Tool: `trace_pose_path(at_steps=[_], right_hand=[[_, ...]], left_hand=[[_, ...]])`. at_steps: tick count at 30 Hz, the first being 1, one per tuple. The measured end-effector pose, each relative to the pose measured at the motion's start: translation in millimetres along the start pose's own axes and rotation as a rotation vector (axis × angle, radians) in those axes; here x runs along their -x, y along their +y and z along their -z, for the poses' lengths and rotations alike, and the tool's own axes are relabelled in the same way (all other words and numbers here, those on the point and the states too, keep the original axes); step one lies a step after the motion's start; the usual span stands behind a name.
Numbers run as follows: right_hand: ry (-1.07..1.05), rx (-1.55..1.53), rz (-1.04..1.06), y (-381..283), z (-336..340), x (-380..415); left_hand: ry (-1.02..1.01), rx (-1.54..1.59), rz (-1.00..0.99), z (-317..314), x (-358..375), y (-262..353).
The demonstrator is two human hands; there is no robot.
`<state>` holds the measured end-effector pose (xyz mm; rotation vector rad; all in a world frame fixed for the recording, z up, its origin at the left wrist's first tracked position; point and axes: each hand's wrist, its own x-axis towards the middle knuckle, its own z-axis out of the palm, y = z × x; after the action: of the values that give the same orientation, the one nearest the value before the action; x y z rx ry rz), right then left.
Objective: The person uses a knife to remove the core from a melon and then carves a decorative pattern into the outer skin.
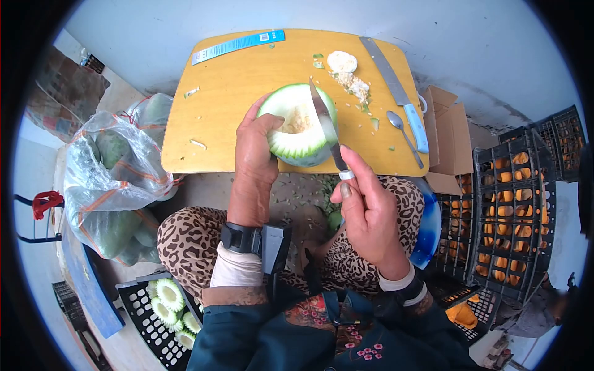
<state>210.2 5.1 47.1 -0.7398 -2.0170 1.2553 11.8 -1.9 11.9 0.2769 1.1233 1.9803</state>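
Observation:
My left hand (255, 145) is wrapped round the left side of a cut winter melon (297, 151), its thumb over the inner edge of the hollow. The pale flesh faces up, with seeds and pulp in the middle and a notched front rim. A knife (323, 114) is in my right hand (374, 219), gripped by its handle with the forefinger stretched along it. Its blade points up and away and overlaps the melon's right side in this view. Both hands are at the front edge of the yellow table (213, 117).
On the table lie a large blue-handled knife (396, 83), a spoon (402, 133), scooped pulp with seeds (352, 83) and a blue knife sleeve (238, 46). Bagged melons (117, 185) stand left, above a black crate (145, 318) of carved melon pieces. Stacked crates (507, 216) hold orange pieces.

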Motion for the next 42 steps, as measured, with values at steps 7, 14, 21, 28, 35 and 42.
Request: trace_pose_path(at_steps=[7,14,21,28,35,42], right_hand=[[0.008,-0.109,-0.108,-1,-4,-2],[0.076,0.043,0.056,4,-10,-11],[0.152,0.249,0.174,4,-19,-13],[0.092,0.132,0.073,3,-11,-7],[0.06,0.105,0.068,5,-13,2],[0.03,0.042,0.075,8,-13,10]], left_hand=[[-0.002,-0.007,0.008,-2,1,1],[-0.019,-0.062,-0.006,-1,0,0],[-0.019,-0.057,-0.037,-1,-1,-3],[0.05,-0.033,-0.028,-6,-4,-4],[0.034,-0.041,-0.028,-6,-3,-1],[0.018,-0.042,-0.019,-4,-3,0]])
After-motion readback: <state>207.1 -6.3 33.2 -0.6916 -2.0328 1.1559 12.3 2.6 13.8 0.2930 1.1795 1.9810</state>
